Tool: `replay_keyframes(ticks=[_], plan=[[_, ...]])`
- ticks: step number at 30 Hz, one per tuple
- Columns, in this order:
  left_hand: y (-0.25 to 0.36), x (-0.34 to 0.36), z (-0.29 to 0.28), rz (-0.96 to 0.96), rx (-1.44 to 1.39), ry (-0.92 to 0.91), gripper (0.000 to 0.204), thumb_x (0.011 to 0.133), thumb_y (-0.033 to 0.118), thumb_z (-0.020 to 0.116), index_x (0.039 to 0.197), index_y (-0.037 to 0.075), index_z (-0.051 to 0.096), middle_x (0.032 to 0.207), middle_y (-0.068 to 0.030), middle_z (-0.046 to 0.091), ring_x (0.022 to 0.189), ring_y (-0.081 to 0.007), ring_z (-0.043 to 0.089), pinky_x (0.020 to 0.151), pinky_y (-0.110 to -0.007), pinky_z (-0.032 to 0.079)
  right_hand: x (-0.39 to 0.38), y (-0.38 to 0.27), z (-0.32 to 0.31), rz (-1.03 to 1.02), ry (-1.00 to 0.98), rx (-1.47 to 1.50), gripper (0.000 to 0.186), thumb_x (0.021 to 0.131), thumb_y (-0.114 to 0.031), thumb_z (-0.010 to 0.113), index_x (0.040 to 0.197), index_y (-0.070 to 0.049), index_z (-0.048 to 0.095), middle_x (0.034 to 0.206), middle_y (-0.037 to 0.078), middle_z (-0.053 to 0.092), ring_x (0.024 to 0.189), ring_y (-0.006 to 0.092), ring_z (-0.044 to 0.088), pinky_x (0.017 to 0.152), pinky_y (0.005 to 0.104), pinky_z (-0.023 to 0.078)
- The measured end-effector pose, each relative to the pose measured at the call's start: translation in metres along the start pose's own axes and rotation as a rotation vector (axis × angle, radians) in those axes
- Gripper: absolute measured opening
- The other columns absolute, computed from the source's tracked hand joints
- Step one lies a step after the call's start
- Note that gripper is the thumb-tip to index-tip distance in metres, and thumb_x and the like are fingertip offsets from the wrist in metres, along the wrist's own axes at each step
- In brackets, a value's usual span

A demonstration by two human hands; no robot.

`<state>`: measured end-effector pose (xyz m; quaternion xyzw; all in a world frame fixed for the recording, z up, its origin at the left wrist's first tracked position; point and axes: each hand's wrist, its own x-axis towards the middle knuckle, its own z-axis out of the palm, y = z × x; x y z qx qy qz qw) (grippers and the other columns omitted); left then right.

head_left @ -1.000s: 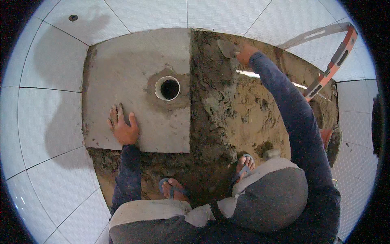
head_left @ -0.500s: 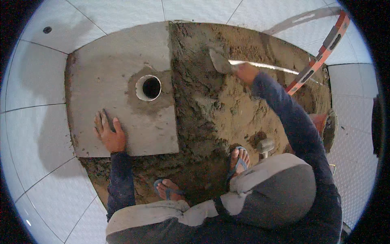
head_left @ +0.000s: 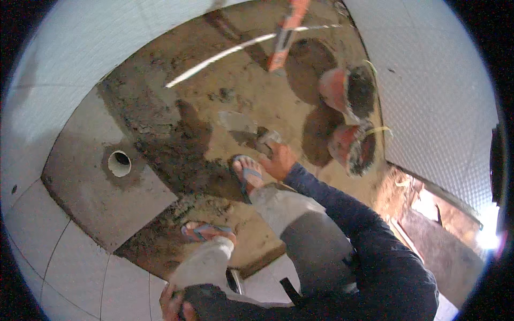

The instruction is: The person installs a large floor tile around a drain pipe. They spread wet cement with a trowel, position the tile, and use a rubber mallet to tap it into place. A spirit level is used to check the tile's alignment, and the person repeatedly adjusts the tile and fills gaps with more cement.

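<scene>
My right hand is down on the sand beside my right foot, its fingers closed round the handle of a mallet; the hand covers most of that handle. A trowel lies on the sand just beyond, its grey blade pointing left. My left hand rests against my left trouser leg at the lower edge, holding nothing, with its fingers apart and partly cut off. To the left, a large grey tile is laid on the floor, and a white pipe opens through it.
Two reddish buckets lie tipped near the right wall. An orange spirit level leans at the far side, near a white strip of light. Dark mortar borders the tile. White tiled walls enclose the sand.
My right hand has let go of the trowel and moved back to the mallet. My left hand has come off the tile to my leg. The view has swung right.
</scene>
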<state>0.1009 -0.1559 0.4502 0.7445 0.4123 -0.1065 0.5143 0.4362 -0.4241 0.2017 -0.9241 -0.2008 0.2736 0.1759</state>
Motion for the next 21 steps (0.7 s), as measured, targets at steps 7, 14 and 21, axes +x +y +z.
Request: replay_keyframes(ticks=[7, 14, 21], plan=[[-0.018, -0.061, 0.015, -0.232, 0.03, -0.174, 0.034, 0.093, 0.019, 0.058, 0.112, -0.007, 0.067, 0.116, -0.0254, 0.067, 0.111, -0.0364, 0.064, 0.1, -0.043, 0.047, -0.226, 0.154, -0.191, 0.556, -0.006, -0.106, 0.058, 0.089, -0.039, 0.069, 0.135, -0.006, 0.055, 0.131, 0.023, 0.058, 0.12, 0.0389, 0.056, 0.103, 0.0483, 0.044], [-0.007, -0.099, 0.05, -0.313, 0.436, -0.099, 0.046, 0.093, 0.044, 0.055, 0.118, 0.009, 0.068, 0.114, -0.0195, 0.07, 0.107, -0.041, 0.065, 0.094, -0.049, 0.05, -0.257, 0.325, -0.269, 0.572, -0.469, -0.707, 0.068, 0.09, -0.048, 0.063, 0.142, -0.007, 0.049, 0.132, 0.024, 0.057, 0.108, 0.0406, 0.064, 0.093, 0.0524, 0.051], [0.028, -0.127, 0.07, -0.674, 0.453, -0.191, 0.078, 0.091, 0.062, 0.05, 0.147, 0.008, 0.044, 0.129, -0.0309, 0.059, 0.12, -0.0461, 0.057, 0.104, -0.052, 0.043, -0.354, 0.217, -0.191, 0.482, -0.75, 0.06, 0.076, 0.091, -0.051, 0.061, 0.147, -0.004, 0.041, 0.141, 0.023, 0.051, 0.126, 0.0378, 0.054, 0.103, 0.0488, 0.047]])
